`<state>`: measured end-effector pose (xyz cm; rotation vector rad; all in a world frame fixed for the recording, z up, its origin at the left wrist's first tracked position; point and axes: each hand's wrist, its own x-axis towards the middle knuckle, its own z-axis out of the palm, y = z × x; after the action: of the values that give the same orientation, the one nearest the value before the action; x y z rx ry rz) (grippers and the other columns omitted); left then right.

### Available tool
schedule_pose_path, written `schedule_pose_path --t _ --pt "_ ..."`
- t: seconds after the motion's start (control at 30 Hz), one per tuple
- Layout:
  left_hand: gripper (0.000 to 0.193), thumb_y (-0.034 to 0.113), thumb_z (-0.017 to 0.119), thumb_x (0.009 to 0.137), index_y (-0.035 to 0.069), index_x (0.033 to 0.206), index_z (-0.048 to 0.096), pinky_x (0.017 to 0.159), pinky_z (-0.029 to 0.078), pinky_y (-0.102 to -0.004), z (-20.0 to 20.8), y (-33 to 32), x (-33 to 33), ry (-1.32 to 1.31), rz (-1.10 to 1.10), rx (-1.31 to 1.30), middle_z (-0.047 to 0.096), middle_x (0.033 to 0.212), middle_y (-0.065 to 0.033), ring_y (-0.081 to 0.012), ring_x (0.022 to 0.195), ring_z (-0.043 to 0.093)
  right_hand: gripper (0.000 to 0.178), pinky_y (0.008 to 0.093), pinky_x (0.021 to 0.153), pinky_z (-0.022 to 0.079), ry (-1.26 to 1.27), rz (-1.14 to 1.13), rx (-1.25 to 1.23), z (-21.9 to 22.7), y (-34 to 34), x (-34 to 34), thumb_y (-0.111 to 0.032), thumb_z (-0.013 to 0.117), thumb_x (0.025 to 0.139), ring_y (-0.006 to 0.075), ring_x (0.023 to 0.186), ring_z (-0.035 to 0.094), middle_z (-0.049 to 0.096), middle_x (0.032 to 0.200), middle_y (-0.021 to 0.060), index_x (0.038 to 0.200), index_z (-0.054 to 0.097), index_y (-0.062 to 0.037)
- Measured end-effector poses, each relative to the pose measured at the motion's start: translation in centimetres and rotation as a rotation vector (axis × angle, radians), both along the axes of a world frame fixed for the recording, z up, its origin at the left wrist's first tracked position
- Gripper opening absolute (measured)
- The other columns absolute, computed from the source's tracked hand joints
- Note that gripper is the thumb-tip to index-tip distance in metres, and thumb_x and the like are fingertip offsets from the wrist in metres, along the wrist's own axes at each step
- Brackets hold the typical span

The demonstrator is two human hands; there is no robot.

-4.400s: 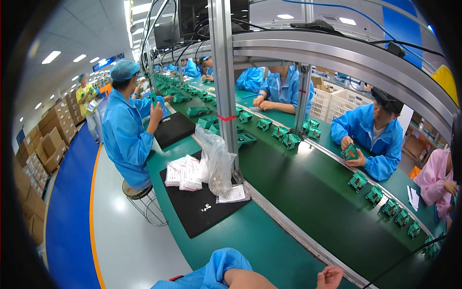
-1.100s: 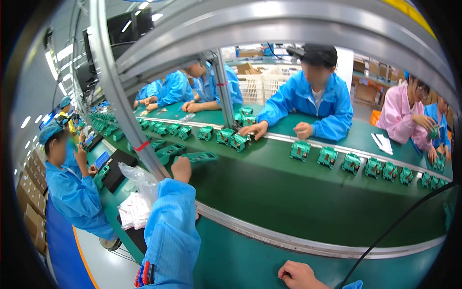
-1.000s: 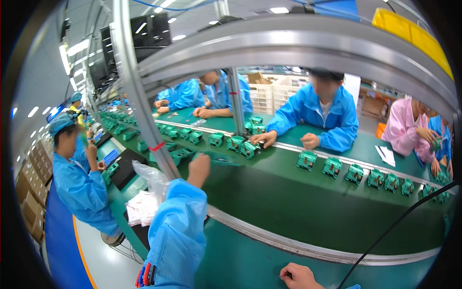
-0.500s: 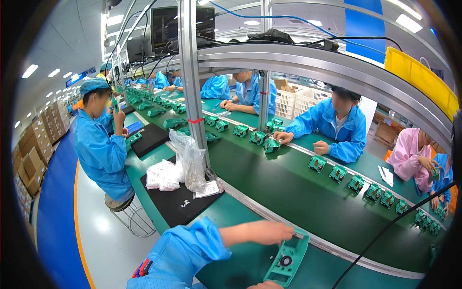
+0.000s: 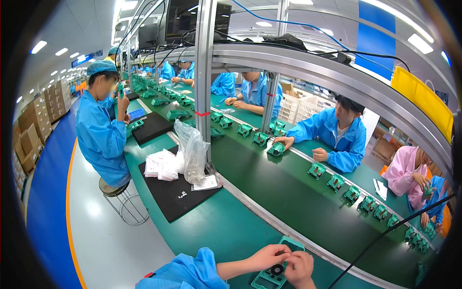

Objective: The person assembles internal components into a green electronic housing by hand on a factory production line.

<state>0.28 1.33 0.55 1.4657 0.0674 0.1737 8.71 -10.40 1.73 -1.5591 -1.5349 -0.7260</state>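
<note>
Left hand (image 5: 268, 256) and right hand (image 5: 299, 268) close together, fingers (image 5: 281, 249) bent inward — left forearm (image 5: 234, 269) bare, nearly level.

Wide head-worn fisheye, downward across the workbench (image 5: 216, 224)

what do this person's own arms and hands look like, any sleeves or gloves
The left hand and right hand are both ungloved. On the left, a loose, creased, bright blue sleeve ends well short of the wrist; a small, unclear red item shows at its edge. No right sleeve is in view.
</note>
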Motion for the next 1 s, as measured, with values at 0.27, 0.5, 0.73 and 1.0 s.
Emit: schedule_pose_path --t 0.27,0.5,0.73,1.0 --pt "0.012 0.014 0.052 0.082 0.002 0.082 0.055 0.064 0.038 -0.0201 -1.2 1.0 -0.4 0.107 -0.091 -0.217 0.053 0.076 0.0017 -0.0058 0.069 0.045 0.019 0.0341 0.059 0.039 0.070 0.181 -0.067 0.6 -0.9 0.1 -0.003 0.059 0.062 0.0250 0.068 0.053 0.055 0.078 0.0071 0.079 0.052 -0.0090" --pt "0.010 0.013 0.052 0.081 0.003 0.079 0.055 0.066 0.038 -0.0204 -0.7 1.2 -0.9 0.073 -0.086 -0.171 0.053 0.075 0.0021 -0.0058 0.070 0.046 0.018 0.0341 0.059 0.039 0.103 0.239 -0.073 0.8 -0.5 -0.2 -0.001 0.058 0.066 0.0255 0.068 0.052 0.054 0.079 0.0084 0.080 0.051 -0.0085" --pt "0.012 0.013 0.053 0.079 0.004 0.087 0.055 0.069 0.039 -0.0251 1.5 -0.9 -2.2 -0.078 0.151 0.321 0.054 0.084 -0.0005 -0.0112 0.075 0.050 0.015 0.0363 0.062 0.040 0.211 0.152 -0.105 0.2 -1.6 0.8 -0.005 0.058 0.069 0.0285 0.067 0.051 0.055 0.077 0.0111 0.083 0.053 -0.0076" --pt "0.018 0.018 0.055 0.074 0.008 0.089 0.053 0.068 0.038 -0.0306 -2.3 -5.6 -3.0 -0.863 -0.259 1.121 0.049 0.091 -0.0077 -0.0200 0.075 0.048 0.020 0.0220 0.053 0.037 0.743 -0.113 -0.286 0.8 -2.8 3.6 0.000 0.062 0.063 0.0097 0.057 0.044 0.055 0.067 0.0009 0.075 0.047 -0.0056"
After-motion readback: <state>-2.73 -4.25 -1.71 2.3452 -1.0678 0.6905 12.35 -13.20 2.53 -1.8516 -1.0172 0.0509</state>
